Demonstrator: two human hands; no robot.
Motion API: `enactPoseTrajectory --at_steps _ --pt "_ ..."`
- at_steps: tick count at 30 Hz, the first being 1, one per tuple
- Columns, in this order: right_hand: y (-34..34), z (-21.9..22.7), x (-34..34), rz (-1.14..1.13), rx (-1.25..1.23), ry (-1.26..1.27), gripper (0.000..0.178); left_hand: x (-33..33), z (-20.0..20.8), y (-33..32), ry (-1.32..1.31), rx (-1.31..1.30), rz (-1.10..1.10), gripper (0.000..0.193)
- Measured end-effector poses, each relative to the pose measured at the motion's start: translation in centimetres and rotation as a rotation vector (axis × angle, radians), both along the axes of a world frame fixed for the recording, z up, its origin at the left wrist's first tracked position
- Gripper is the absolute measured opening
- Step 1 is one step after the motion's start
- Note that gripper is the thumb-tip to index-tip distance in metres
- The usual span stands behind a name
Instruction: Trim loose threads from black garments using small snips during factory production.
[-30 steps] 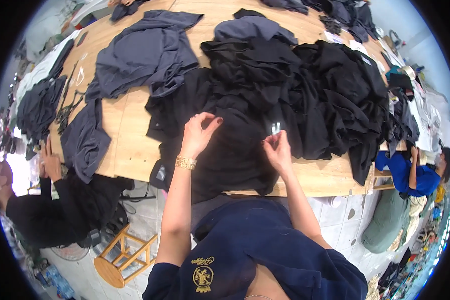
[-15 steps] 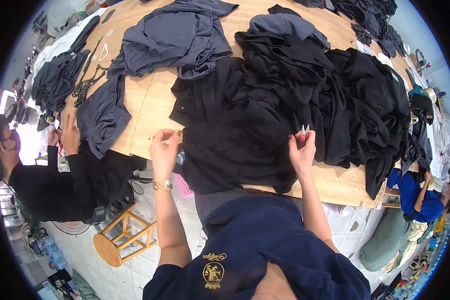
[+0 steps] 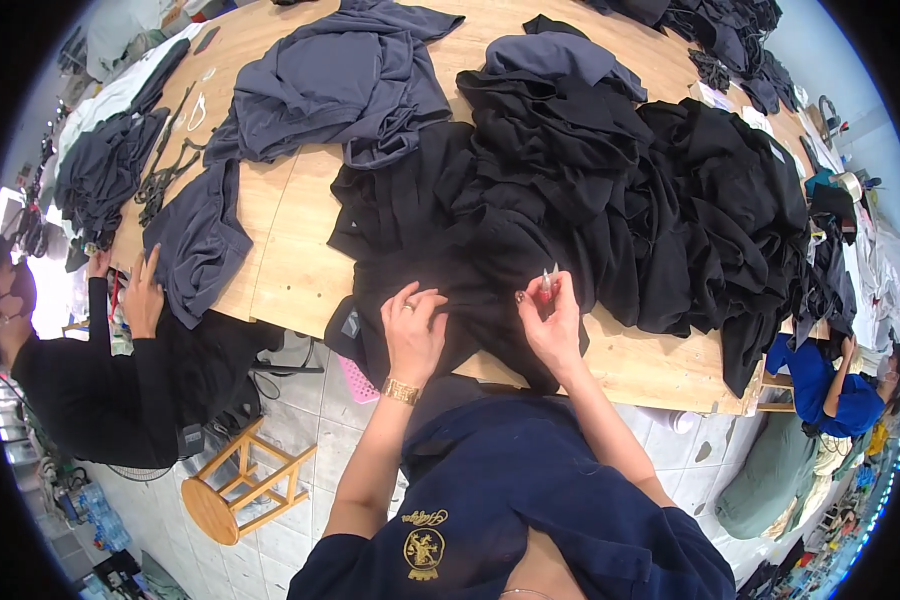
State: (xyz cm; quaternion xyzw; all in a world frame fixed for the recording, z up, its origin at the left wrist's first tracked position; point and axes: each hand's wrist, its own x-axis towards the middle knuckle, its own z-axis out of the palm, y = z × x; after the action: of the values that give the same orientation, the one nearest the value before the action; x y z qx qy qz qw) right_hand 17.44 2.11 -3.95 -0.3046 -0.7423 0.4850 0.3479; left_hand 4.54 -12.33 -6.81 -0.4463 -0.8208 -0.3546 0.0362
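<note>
Both hands now closer together vs. half a sec ago. Left hand (image 3: 412,333) pinches black garment (image 3: 450,250) at wooden table (image 3: 300,250) near edge; right hand (image 3: 550,325) grips small thread snips (image 3: 547,280), tips up, just above fabric.

My head camera is looking steeply down, close over my forearms, at the wooden table (image 3: 300,270) ahead.
</note>
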Motion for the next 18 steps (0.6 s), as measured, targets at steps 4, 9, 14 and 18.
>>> enactPoseTrajectory --at_steps 4,9,14,18 --pt "-1.0 1.5 -0.9 0.132 -0.111 0.031 0.022 0.4 2.3 0.0 -0.172 0.185 0.062 0.022" --pt "-1.7 3.1 -2.1 0.365 -0.196 -0.106 0.028 0.8 4.2 -0.3 -0.190 0.326 0.100 0.022" --pt "-2.3 3.3 -2.8 0.324 -0.144 -0.037 0.025 0.7 5.1 -0.3 -0.107 0.339 0.077 0.023" --pt "-2.3 4.2 -3.0 0.457 -0.121 -0.045 0.016 0.9 5.4 -0.3 -0.052 0.337 0.044 0.023"
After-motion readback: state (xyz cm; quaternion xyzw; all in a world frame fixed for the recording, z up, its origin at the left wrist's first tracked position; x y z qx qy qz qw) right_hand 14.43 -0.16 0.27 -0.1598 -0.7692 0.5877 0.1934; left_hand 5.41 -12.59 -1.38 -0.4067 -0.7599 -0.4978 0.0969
